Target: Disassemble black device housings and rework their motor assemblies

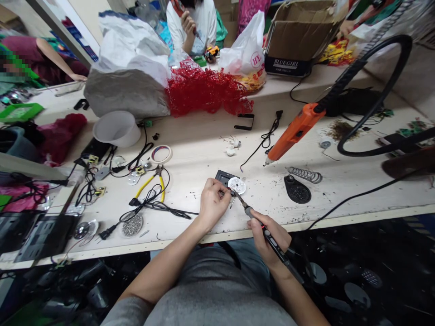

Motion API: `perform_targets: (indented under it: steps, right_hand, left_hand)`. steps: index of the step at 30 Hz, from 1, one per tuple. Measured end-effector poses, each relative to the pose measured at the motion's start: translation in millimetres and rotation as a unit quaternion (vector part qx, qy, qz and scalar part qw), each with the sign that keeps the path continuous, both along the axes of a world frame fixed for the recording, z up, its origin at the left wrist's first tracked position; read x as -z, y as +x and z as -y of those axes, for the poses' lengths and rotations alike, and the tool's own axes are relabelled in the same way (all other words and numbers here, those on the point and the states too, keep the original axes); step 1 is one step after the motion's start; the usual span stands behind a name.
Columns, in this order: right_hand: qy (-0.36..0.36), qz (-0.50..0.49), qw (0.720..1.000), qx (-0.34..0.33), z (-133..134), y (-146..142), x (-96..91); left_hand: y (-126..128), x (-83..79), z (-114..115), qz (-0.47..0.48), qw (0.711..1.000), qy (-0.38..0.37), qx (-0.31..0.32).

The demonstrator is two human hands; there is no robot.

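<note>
My right hand (pixel 268 235) grips a soldering iron (pixel 260 222) by its dark handle. The iron's metal tip reaches up and left to a white round part (pixel 237 185) with small details on its face. My left hand (pixel 215 201) pinches something small and dark beside that tip; the fingers hide most of it. Under and behind the white part lies a black plastic housing (pixel 224 175). A black cord (pixel 180 211) runs leftward from beneath my left wrist. Yellow-handled pliers (pixel 151 185) lie left of my left hand, near a round dish of small metal pieces (pixel 132 224).
An orange electric screwdriver (pixel 294 131) hangs over the right side. A black iron stand (pixel 297 189) with a coiled spring (pixel 306 174) lies below it. Red plastic pieces (pixel 204 88), a white tub (pixel 117 129) and sacks fill the back. A person (pixel 193 27) sits opposite.
</note>
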State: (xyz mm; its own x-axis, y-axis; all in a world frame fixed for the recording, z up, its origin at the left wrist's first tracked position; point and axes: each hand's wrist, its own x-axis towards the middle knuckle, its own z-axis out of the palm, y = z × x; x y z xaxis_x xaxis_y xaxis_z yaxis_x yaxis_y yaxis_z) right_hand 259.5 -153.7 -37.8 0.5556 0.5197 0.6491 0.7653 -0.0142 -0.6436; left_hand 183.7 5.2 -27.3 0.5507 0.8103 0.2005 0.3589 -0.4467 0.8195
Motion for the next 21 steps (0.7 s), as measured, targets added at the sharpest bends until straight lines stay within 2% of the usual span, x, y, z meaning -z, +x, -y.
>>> perform_targets:
  steps: [21]
  right_hand:
    - [0.006, 0.001, 1.0, 0.006, -2.1, -2.2, 2.9]
  left_hand:
    - [-2.5, 3.5, -1.6, 0.008, 1.0, 0.004, 0.02]
